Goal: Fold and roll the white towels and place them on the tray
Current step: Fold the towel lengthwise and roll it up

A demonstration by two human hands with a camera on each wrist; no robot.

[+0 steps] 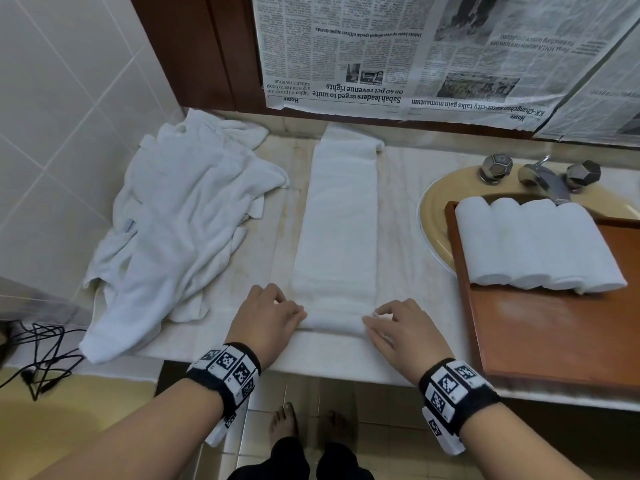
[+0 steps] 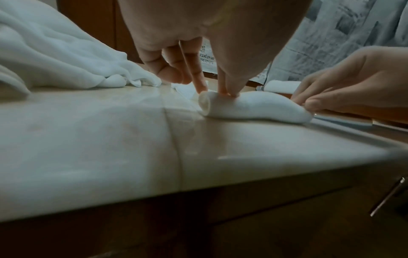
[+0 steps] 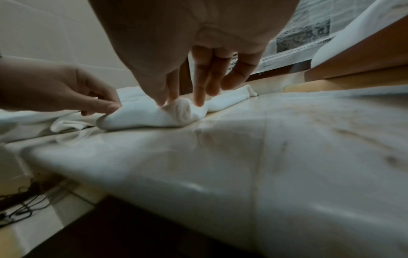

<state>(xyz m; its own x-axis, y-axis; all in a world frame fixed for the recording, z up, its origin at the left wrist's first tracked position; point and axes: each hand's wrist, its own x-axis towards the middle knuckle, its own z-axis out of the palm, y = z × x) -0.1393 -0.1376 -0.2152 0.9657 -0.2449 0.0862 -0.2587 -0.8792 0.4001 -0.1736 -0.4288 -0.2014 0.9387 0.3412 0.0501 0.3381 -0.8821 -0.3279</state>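
Four rolls on the tray, a fifth towel just begun at the table's near edge.

I have my left hand (image 1: 268, 318) and right hand (image 1: 403, 329) at the two ends of a small roll (image 2: 249, 106) started in the folded towel (image 1: 341, 223). Each hand's fingers are curled down, pinching and pressing the roll. Most of this long strip lies flat, running from the near edge toward the back edge of the table (image 1: 408, 202). By my reading the roll has only a turn or two in it. Four rolled towels (image 1: 533, 244) lie side by side at the far end of the wooden tray (image 1: 554, 337) on the right. A heap of unfolded towels (image 1: 180, 216) waits in the left back corner, so a good deal remains.
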